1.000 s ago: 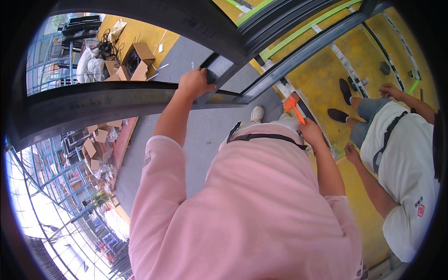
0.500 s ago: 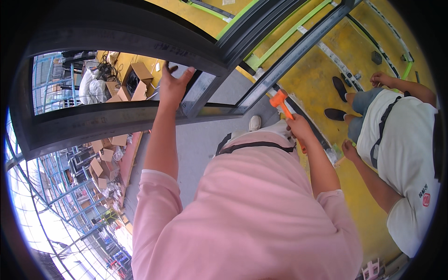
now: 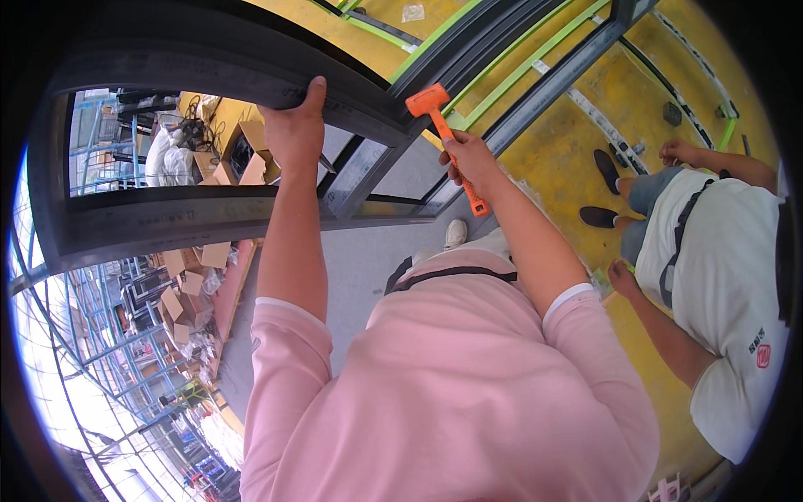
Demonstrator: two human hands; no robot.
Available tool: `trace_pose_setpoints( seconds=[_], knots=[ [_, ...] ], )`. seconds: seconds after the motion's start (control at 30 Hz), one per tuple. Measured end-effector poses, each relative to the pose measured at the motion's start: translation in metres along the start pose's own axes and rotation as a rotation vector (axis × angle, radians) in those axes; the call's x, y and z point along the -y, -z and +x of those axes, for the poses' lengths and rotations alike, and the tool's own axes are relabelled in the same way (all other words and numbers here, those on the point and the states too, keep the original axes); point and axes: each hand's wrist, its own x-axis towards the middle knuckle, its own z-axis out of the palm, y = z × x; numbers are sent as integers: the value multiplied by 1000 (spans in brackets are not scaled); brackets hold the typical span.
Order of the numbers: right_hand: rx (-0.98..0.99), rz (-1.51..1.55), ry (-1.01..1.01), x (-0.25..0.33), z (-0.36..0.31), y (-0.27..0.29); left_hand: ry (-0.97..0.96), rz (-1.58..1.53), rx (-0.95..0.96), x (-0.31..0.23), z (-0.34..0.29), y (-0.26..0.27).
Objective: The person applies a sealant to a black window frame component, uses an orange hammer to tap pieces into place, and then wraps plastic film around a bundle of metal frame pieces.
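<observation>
- orange mallet [image 3: 441, 125]: tilted, held just before the dark frame [image 3: 201, 69].
- right hand [image 3: 470, 161]: fingers closed around the mallet.
- left hand [image 3: 294, 135]: against the frame; how far its fingers curl, i cannot tell.
- co-worker [image 3: 732, 243]: at right.

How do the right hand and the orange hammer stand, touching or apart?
Touching. The head view shows the right hand closed around the orange hammer, which sticks out at both sides of the grip.
</observation>
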Motion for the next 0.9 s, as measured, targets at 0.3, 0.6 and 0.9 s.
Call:
trace_pose_setpoints(
  seconds=[0.3,0.6,0.9],
  knots=[
    [51,-67,-50,-17,5,3,-49,24,14,-5,-1,1],
    [99,-227,-7,-10,2,12,-99,-116,-14,22,3,-6],
    [99,-72,114,52,-36,-19,100,-82,95,-31,-15,23]
  ],
)
